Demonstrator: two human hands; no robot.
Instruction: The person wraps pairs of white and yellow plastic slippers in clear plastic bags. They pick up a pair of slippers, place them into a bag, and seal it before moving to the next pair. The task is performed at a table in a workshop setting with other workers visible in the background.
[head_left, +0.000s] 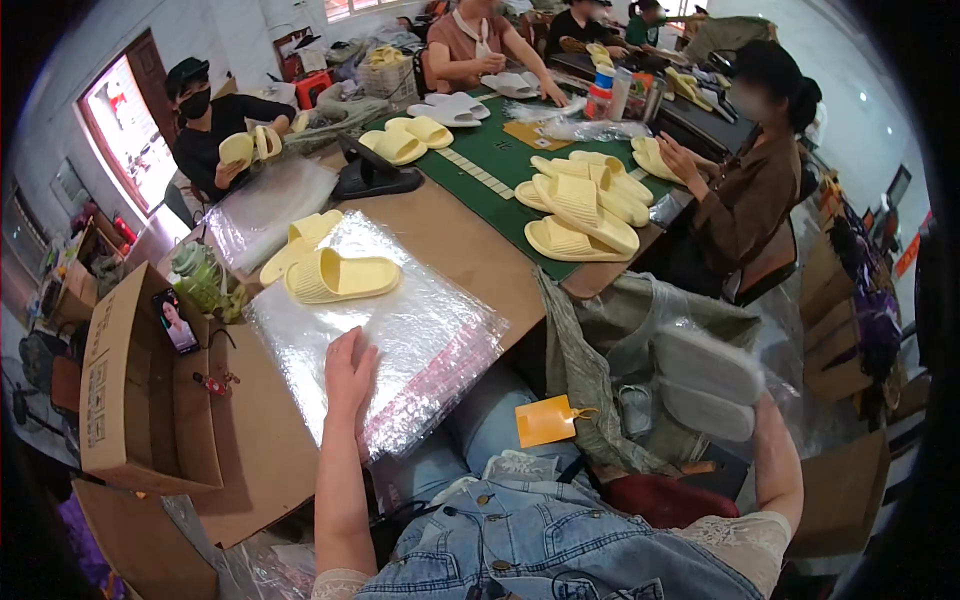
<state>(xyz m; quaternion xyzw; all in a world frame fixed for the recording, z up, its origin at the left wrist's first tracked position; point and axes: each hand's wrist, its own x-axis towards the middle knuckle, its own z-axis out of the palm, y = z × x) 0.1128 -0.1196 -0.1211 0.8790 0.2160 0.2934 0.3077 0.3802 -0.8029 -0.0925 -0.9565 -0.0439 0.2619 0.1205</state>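
Observation:
My left hand [348, 368] lies on a stack of shiny clear plastic bags [425, 340], fingers stretched out and nothing in them. Just beyond it, a pair of yellow slippers [345, 278] rests on the same stack. Out to the right, my right hand [768, 415] grips a pair of pale grey slippers [705, 380], slightly blurred, soles showing; its fingers are mostly hidden behind them. Below the slippers a green woven sack [590, 370] gapes, with a greyish item [636, 408] inside. An orange tag [546, 420] hangs at the sack's near edge.
A cardboard box [150, 400] with a phone [176, 322] stands at the left, near a green jar [205, 275]. More yellow slippers [580, 205] are piled on the green mat [480, 210]. Several people sit around the table, one [750, 180] close at the right.

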